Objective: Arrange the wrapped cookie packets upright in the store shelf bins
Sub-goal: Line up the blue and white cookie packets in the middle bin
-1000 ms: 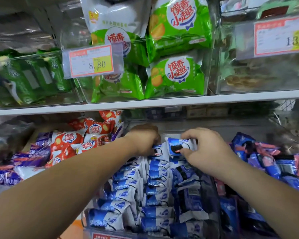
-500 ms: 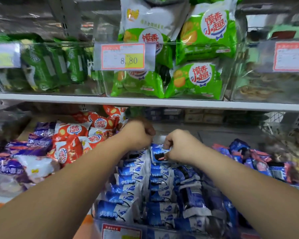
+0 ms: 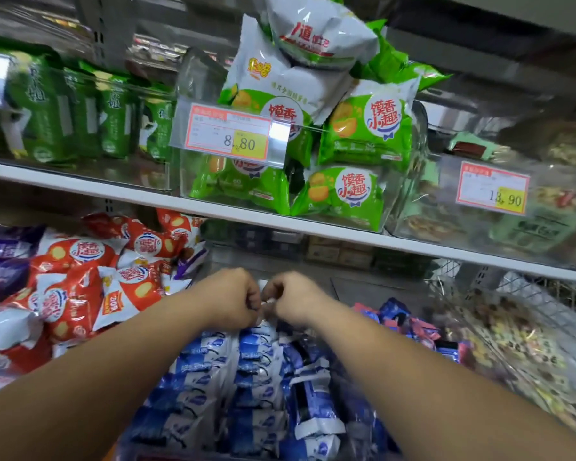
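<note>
Several blue-and-white wrapped cookie packets [image 3: 256, 367] stand upright in rows inside a clear bin on the lower shelf. Both my hands are at the far end of these rows, side by side with knuckles up. My left hand [image 3: 230, 299] has its fingers curled down onto the rear packets of the left row. My right hand [image 3: 296, 299] is curled round the white top edge of a packet [image 3: 269, 302] that shows between the two hands. Most of that packet is hidden by my fingers. A few packets [image 3: 313, 407] on the right side of the bin lie tilted.
Red-and-white snack bags [image 3: 90, 281] fill the bin to the left, purple ones [image 3: 4, 257] beyond. Loose blue and pink packets [image 3: 409, 321] and a wire basket [image 3: 519, 327] lie to the right. The upper shelf edge [image 3: 280, 224] carries green bags [image 3: 356, 168] and a price tag [image 3: 228, 136].
My hands have drawn together at the back of the rows. The packet my right hand held in plain sight is now mostly covered by my fingers. The view has tilted upward.
</note>
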`<state>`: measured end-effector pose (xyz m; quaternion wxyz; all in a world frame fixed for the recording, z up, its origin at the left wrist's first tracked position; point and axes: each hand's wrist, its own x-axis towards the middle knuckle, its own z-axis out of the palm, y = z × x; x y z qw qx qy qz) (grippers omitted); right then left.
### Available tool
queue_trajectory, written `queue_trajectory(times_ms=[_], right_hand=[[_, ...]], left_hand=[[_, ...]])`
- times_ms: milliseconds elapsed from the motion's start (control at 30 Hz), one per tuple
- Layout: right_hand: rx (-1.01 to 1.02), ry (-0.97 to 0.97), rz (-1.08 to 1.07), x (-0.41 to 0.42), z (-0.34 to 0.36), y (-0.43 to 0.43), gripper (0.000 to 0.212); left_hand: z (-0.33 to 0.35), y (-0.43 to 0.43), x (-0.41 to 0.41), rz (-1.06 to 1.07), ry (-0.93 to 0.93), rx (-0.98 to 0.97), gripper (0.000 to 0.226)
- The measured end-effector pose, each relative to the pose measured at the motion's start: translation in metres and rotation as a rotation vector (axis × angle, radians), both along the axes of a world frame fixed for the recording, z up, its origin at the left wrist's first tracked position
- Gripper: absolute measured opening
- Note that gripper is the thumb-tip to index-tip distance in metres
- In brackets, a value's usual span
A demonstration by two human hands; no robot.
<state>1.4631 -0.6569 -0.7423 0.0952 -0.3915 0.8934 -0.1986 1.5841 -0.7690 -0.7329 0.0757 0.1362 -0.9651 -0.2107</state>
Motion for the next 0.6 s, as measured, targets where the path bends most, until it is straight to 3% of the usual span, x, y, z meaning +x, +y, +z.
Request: queue_trajectory(times_ms=[133,233,367,533,600], right_hand=[[0.1,0.172,0.134,0.003,0.032,0.027,0.024],[0.348,0.165,0.241,0.011,0.046,0.055,0.023],[0.686,0.214,0.293,0.018,0.043,0.066,0.042],[0.797,0.264,0.294,0.011,0.035,0.051,0.09],[0.785,0.274,0.298,0.008,0.029,0.049,0.085]], left_hand=[[0.001,0.0,0.006,-0.005,-0.007,-0.025,0.014],[0.001,0.004,0.008,-0.04,-0.01,-0.052,0.014],[0.003,0.025,0.006,-0.146,-0.047,-0.025,0.008],[-0.004,0.036,-0.003,-0.198,-0.186,-0.039,0.013],[-0.006,0.034,-0.004,-0.177,-0.168,-0.054,0.01]])
